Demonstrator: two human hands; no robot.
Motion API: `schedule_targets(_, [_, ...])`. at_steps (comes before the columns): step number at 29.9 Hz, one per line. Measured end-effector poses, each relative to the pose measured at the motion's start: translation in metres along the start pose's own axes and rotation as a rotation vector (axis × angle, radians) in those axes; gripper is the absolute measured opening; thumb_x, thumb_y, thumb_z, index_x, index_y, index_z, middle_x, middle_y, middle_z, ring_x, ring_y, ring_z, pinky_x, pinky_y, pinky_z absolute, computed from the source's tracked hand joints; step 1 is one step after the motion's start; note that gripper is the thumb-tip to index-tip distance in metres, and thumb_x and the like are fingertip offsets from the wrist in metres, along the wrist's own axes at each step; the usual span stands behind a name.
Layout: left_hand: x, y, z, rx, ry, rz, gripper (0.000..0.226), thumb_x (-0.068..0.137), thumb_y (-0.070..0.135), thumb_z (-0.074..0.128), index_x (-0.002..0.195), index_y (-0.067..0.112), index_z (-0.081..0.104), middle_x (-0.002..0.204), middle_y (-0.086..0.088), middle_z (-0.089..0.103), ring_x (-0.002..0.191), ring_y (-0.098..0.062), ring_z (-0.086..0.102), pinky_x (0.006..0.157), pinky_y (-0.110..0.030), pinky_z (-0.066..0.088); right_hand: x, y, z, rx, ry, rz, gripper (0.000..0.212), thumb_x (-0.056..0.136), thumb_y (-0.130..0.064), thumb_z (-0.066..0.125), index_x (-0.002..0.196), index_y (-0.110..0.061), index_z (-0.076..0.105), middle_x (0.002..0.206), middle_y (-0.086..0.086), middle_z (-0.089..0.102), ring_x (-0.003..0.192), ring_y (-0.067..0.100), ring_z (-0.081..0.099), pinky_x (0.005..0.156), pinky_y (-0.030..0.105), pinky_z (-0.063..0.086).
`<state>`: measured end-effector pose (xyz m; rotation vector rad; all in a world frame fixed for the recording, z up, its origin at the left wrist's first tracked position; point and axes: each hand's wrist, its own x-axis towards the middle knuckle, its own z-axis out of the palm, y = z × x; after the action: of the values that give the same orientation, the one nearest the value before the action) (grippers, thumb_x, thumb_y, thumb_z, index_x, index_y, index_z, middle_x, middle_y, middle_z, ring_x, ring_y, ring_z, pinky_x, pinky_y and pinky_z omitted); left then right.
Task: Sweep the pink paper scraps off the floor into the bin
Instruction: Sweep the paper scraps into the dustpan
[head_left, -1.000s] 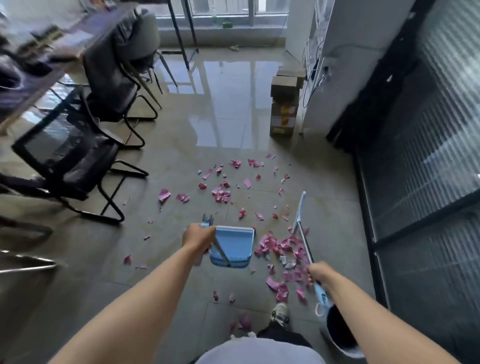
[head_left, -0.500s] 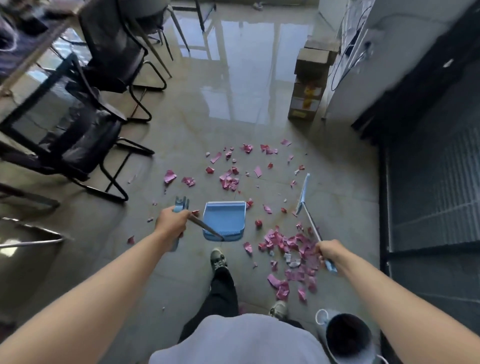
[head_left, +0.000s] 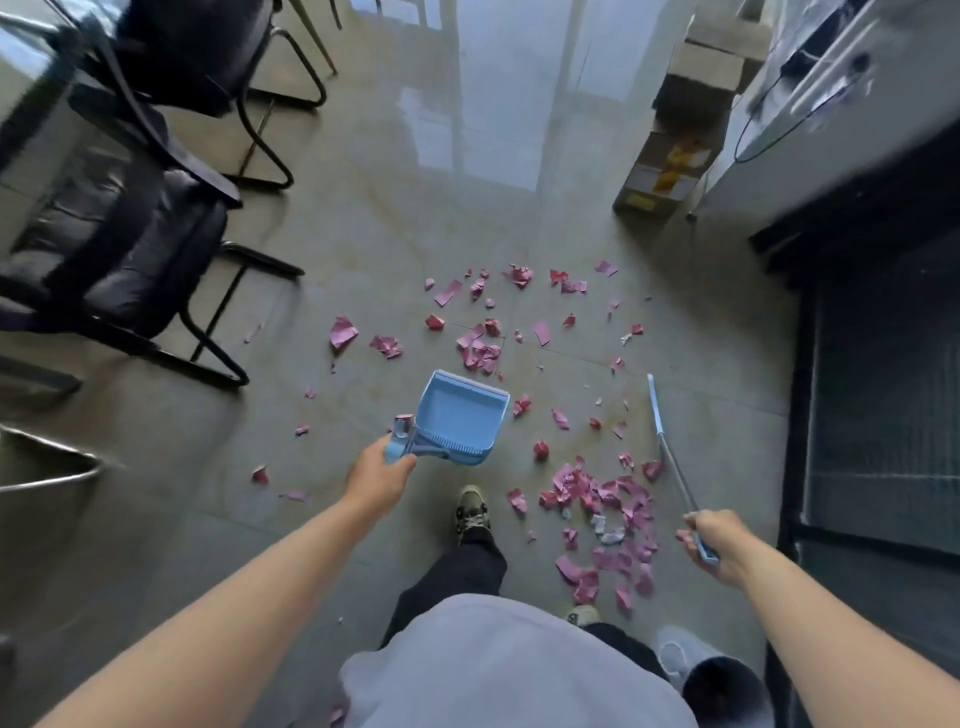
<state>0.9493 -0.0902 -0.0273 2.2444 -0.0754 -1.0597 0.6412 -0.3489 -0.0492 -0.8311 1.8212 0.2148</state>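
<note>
Pink paper scraps (head_left: 605, 501) lie heaped on the tiled floor just left of my right hand, with more scattered scraps (head_left: 480, 351) farther ahead. My left hand (head_left: 378, 478) grips the handle of a blue dustpan (head_left: 457, 418), held above the floor with its mouth pointing away from me. My right hand (head_left: 711, 540) is closed on the thin handle of a blue broom (head_left: 658, 421) whose head reaches forward beyond the heap. The bin (head_left: 719, 686), white with a dark inside, stands at the bottom right beside my right foot.
Black office chairs (head_left: 119, 244) stand to the left, with a chrome chair leg (head_left: 57, 457) nearer. Stacked cardboard boxes (head_left: 675, 135) sit ahead on the right beside a white cabinet (head_left: 831, 119). A dark glass partition (head_left: 883, 415) runs along the right. My shoe (head_left: 471, 512) is planted between dustpan and heap.
The view has tilted downward and moved forward. My left hand has turned the dustpan so its mouth faces away at an angle. My right hand and broom have shifted slightly right.
</note>
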Motion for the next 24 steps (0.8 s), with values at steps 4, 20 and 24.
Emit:
schedule_targets(4, [0.029,0.000,-0.021,-0.009,-0.049,0.032,0.021,0.092,0.005,0.055,0.095,0.024,0.063,0.069,-0.002,0.052,0.060,-0.016,0.042,0.055,-0.025,0.034,0.001,-0.027,0.062,-0.095,-0.044,0.011,0.029,0.099,-0.001,0.030,0.072,-0.006,0.041,0.064,0.012,0.041,0.023,0.008,0.040,0.028,0.010,0.033])
schedule_targets(20, [0.076,0.021,-0.030,0.072,-0.003,-0.005,0.020,0.092,0.014,0.053,0.106,0.024,0.064,0.076,-0.001,0.057,0.071,-0.022,0.050,0.062,-0.029,0.037,-0.072,-0.073,0.187,-0.088,-0.238,0.122,0.030,0.094,-0.003,0.027,0.113,-0.003,0.049,0.059,0.006,0.041,0.039,0.011,0.035,0.030,0.014,0.029])
schedule_targets(24, [0.081,0.023,-0.027,0.096,-0.006,-0.025,0.025,0.092,0.015,0.054,0.115,0.018,0.064,0.094,-0.008,0.065,0.081,-0.026,0.054,0.068,-0.030,0.039,-0.076,-0.076,0.183,0.017,-0.259,0.157,0.020,0.094,-0.007,0.034,0.103,-0.007,0.051,0.059,0.003,0.045,0.031,0.007,0.036,0.030,0.013,0.030])
